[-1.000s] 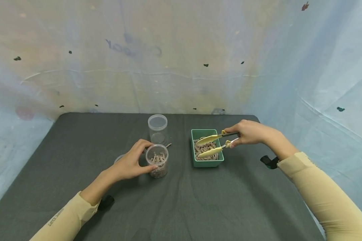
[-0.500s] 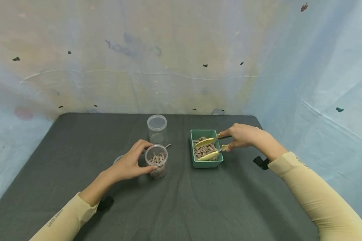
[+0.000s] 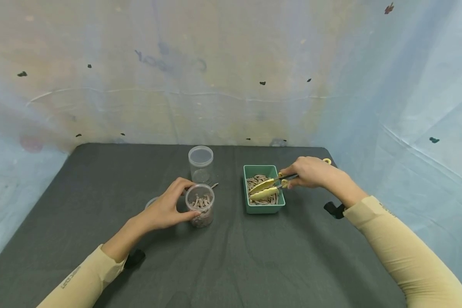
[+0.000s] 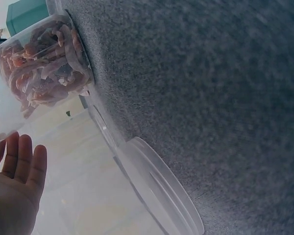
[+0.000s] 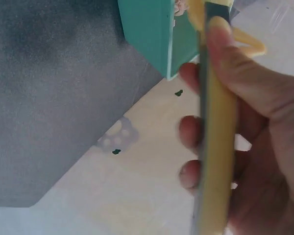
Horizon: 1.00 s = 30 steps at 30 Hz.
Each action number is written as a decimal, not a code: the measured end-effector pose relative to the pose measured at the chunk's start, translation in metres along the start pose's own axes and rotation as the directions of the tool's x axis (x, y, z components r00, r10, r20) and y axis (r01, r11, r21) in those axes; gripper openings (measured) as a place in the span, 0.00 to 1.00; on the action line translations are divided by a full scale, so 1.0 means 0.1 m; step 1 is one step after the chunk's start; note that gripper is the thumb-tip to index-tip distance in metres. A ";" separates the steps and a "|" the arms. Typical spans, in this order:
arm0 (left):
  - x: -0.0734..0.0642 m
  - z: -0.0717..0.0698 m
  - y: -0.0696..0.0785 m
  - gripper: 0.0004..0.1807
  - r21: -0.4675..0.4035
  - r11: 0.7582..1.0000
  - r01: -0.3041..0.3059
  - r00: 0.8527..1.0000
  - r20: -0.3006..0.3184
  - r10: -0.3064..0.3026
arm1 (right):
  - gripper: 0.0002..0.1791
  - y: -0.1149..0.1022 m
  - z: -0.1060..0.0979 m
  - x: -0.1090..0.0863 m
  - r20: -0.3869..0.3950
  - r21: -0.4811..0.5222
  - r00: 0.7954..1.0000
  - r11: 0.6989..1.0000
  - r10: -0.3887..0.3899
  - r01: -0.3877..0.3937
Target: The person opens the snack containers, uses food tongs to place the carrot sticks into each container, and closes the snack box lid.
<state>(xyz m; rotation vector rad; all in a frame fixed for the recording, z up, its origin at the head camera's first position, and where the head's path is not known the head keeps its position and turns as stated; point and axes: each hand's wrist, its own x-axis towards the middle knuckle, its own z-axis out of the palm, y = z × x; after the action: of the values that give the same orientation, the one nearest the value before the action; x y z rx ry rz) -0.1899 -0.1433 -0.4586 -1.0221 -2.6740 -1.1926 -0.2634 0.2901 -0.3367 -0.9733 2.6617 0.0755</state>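
Working at dark desk (image 3: 231, 256). Reaching over green box (image 3: 264, 209) with right hand (image 3: 311, 172), gripping part-open yellow tongs (image 3: 264, 193) in curled fingers. Clasping clear jar (image 3: 204, 216) between left hand's (image 3: 165, 208) thumb and fingers. Holding tongs' ends over brown strips (image 3: 259, 178) inside box.

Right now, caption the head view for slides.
Left hand holds a clear jar; right hand grips tongs at a green tub.

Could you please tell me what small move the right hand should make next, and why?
Probably a gentle squeeze of the yellow tongs: the right hand grips them with the tips apart, over the brown pieces in the green box. The left hand holds the open clear jar, partly filled with similar pieces, so gathering more seems sensible.
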 end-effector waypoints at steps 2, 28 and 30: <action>0.00 0.00 0.01 0.38 -0.003 1.000 -0.003 1.000 -0.001 0.003 | 0.26 0.00 0.00 0.00 -0.025 -0.002 0.999 1.000 -0.023 0.023; 0.01 0.00 -0.01 0.38 0.009 1.000 0.000 1.000 -0.009 0.001 | 0.23 0.22 0.29 -0.42 -0.358 0.158 0.932 0.980 -0.053 0.117; 0.00 0.00 0.01 0.38 0.007 1.000 0.002 1.000 -0.006 -0.002 | 0.23 0.24 0.30 -0.45 -0.374 0.191 0.927 0.975 -0.036 0.115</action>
<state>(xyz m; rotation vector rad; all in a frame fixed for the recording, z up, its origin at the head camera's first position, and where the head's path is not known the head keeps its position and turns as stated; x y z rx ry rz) -0.1897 -0.1425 -0.4581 -1.0135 -2.6729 -1.1845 -0.2381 0.3411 -0.3526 -1.1100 2.8800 -0.4409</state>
